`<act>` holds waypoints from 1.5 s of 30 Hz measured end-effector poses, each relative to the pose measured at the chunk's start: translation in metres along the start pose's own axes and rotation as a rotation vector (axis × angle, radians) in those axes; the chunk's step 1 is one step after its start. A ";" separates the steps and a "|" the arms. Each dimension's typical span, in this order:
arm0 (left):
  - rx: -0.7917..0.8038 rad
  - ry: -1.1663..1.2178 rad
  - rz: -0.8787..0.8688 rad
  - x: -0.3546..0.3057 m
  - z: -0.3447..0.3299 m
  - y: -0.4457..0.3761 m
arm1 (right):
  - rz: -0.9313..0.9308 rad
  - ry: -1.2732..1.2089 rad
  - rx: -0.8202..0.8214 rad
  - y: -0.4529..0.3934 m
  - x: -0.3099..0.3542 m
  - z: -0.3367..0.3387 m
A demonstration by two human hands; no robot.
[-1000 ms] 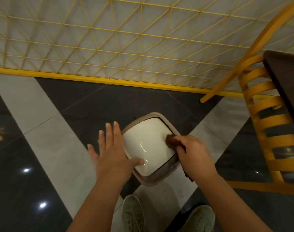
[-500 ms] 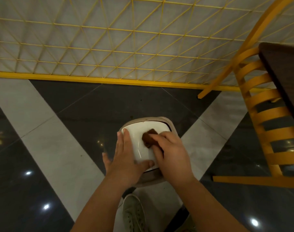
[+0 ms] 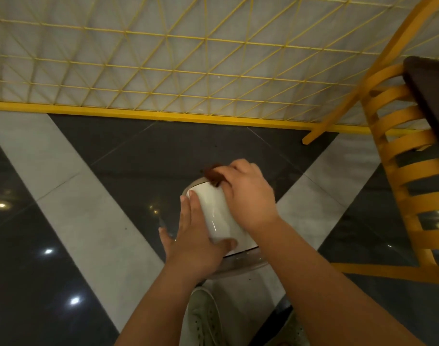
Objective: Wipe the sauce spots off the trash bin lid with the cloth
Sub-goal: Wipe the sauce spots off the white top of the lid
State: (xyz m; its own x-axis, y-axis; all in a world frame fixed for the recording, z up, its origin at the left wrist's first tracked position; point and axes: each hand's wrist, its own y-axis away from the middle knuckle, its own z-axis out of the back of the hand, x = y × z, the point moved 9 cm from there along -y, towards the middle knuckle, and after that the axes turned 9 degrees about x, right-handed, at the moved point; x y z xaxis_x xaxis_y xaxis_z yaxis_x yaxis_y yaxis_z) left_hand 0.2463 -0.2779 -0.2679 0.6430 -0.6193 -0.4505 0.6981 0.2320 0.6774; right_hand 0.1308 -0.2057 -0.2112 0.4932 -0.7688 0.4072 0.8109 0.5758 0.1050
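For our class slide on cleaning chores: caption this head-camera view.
Right hand rubs brown cloth on white bin lid; left hand steadies it.

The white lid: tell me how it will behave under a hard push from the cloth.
The white lid looks like a swing flap in a grey frame, so it would probably tilt if pushed; the left hand rests on its edge. Its glossy surface looks slippery, so the cloth in the right hand should glide.
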 end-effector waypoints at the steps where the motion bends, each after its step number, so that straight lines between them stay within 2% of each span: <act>1: 0.002 -0.002 0.003 0.000 0.000 0.001 | -0.064 -0.046 0.004 -0.006 -0.015 0.000; 5: 0.003 -0.005 0.013 -0.002 0.000 0.002 | -0.342 -0.231 -0.015 0.007 -0.075 -0.005; 7: -0.003 0.000 0.016 -0.001 0.000 0.003 | -0.383 -0.227 -0.013 0.027 -0.079 -0.008; 11: -0.002 -0.009 0.020 -0.001 0.000 0.001 | -0.165 -0.218 0.015 0.047 -0.020 -0.004; 13: -0.009 -0.011 0.015 -0.001 0.001 -0.001 | -0.031 -0.125 0.003 0.042 0.004 -0.001; 14: -0.011 -0.001 0.011 0.000 0.003 -0.002 | -0.034 -0.127 -0.006 0.038 0.001 0.000; 17: -0.010 -0.005 0.002 0.004 0.010 -0.003 | -0.243 -0.250 -0.016 0.041 -0.048 -0.004; 19: -0.025 -0.042 0.008 0.006 0.018 -0.003 | -0.368 -0.217 0.073 0.059 -0.082 -0.016; 22: -0.096 -0.114 0.062 0.011 0.036 -0.001 | -0.411 -0.246 0.173 0.090 -0.106 -0.029; 26: -0.216 -0.156 0.027 0.012 0.050 0.005 | -0.521 -0.503 -0.008 0.117 -0.117 -0.020; 28: -0.187 -0.104 -0.046 0.007 0.040 0.003 | -0.568 -0.625 -0.088 0.124 -0.115 -0.019; 32: -0.109 -0.113 -0.070 0.001 0.019 -0.004 | -0.547 -0.674 -0.121 0.120 -0.106 -0.022; 39: -0.141 -0.089 -0.076 0.006 0.015 -0.008 | -0.533 -0.529 -0.046 0.084 -0.091 -0.037; 45: -0.146 -0.052 -0.089 0.007 0.015 -0.009 | -0.392 -0.483 0.073 0.130 -0.055 -0.053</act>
State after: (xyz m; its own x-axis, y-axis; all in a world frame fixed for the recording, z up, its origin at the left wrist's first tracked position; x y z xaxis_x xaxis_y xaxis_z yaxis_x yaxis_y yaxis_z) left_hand 0.2400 -0.2954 -0.2688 0.5620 -0.6793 -0.4719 0.7924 0.2786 0.5427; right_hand 0.2256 -0.1034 -0.2681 -0.0489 -0.7239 0.6881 0.8704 0.3071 0.3849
